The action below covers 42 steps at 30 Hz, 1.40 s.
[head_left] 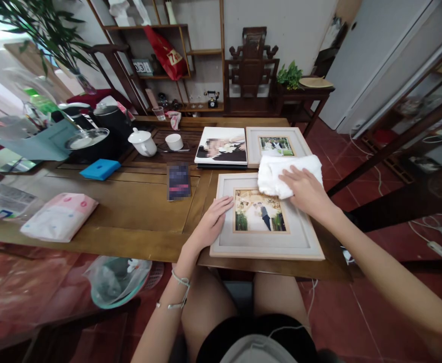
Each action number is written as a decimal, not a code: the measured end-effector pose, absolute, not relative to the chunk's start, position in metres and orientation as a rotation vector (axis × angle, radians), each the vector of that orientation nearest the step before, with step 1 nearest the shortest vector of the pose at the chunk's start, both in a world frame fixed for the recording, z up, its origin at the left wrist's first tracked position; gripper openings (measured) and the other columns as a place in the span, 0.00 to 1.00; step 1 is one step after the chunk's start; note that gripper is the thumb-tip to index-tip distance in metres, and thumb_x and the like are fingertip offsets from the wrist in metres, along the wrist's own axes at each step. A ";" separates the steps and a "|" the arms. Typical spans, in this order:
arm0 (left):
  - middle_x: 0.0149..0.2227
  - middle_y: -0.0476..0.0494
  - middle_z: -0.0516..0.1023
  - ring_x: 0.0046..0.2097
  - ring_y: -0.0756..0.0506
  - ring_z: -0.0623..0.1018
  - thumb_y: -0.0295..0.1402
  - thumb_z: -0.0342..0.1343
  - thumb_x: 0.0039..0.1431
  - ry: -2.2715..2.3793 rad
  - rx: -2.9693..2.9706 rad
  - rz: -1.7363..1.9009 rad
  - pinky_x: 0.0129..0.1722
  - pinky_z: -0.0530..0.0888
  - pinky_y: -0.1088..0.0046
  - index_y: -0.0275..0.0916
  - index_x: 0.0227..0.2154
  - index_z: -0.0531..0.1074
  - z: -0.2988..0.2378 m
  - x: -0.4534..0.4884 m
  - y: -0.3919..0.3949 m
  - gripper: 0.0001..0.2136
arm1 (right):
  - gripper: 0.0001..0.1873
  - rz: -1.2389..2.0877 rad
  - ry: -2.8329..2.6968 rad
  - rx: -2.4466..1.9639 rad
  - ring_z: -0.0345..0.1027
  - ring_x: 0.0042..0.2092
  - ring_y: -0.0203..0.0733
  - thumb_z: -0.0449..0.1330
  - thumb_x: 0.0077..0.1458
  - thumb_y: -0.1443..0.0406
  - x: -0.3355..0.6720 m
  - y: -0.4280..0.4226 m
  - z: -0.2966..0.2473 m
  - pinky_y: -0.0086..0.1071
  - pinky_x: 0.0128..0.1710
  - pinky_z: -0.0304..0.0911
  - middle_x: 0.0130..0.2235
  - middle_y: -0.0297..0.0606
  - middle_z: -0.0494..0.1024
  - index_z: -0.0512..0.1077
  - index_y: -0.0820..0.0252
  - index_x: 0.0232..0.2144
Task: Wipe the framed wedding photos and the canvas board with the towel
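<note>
In front of me on the wooden table lies a picture frame with a pale border and a wedding photo in its middle. My left hand rests on its left edge, fingers stretched out over the border. With my right hand I hold a folded white towel pressed on the frame's upper right part. The towel covers the frame's top right corner and also overlaps the lower edge of a second framed photo behind it. Beside that one, a photo album or panel lies on a dark one.
Left of the frames are a pixelated dark item, a blue box, a tissue pack, a white teapot and a white cup. A lined bin stands on the floor. The table's front edge is near my legs.
</note>
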State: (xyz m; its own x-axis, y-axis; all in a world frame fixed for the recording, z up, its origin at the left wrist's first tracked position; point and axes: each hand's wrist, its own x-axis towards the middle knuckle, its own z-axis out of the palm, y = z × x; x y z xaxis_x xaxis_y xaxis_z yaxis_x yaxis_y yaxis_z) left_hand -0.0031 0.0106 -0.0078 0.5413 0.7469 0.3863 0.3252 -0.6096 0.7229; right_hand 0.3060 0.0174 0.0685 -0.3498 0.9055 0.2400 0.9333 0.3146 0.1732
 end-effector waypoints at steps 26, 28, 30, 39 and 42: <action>0.63 0.41 0.67 0.67 0.42 0.62 0.28 0.41 0.68 0.865 2.195 0.914 0.67 0.54 0.47 0.45 0.59 0.67 -0.011 -0.004 0.012 0.20 | 0.34 -0.325 -2.457 -1.709 0.50 0.66 0.63 0.54 0.47 0.75 0.291 0.041 0.064 0.59 0.61 0.51 0.61 0.50 0.69 0.65 0.66 0.59; 0.63 0.41 0.67 0.67 0.42 0.62 0.28 0.42 0.68 0.857 2.198 0.922 0.67 0.54 0.47 0.45 0.59 0.67 -0.011 -0.004 0.012 0.20 | 0.34 -0.244 -2.565 -1.702 0.52 0.65 0.65 0.54 0.45 0.76 0.281 0.020 0.068 0.60 0.60 0.52 0.59 0.51 0.70 0.67 0.67 0.58; 0.63 0.40 0.67 0.66 0.42 0.62 0.28 0.42 0.68 0.860 2.203 0.924 0.67 0.54 0.47 0.43 0.59 0.67 -0.011 -0.004 0.012 0.20 | 0.35 -0.099 -2.700 -1.687 0.53 0.64 0.66 0.53 0.42 0.78 0.267 -0.017 0.076 0.60 0.61 0.52 0.59 0.54 0.70 0.68 0.69 0.57; 0.63 0.41 0.67 0.66 0.42 0.62 0.27 0.41 0.68 0.856 2.207 0.905 0.68 0.52 0.46 0.45 0.59 0.67 -0.005 -0.003 0.012 0.20 | 0.43 0.736 -2.804 -1.258 0.49 0.67 0.50 0.54 0.40 0.80 0.252 -0.117 0.116 0.48 0.64 0.54 0.64 0.39 0.65 0.65 0.55 0.61; 0.63 0.41 0.68 0.66 0.43 0.63 0.27 0.42 0.68 0.855 2.220 0.915 0.68 0.52 0.46 0.45 0.59 0.67 -0.007 -0.002 0.012 0.20 | 0.41 0.613 -2.702 -1.267 0.45 0.69 0.46 0.53 0.44 0.79 0.267 -0.082 0.090 0.49 0.65 0.49 0.65 0.36 0.64 0.63 0.53 0.61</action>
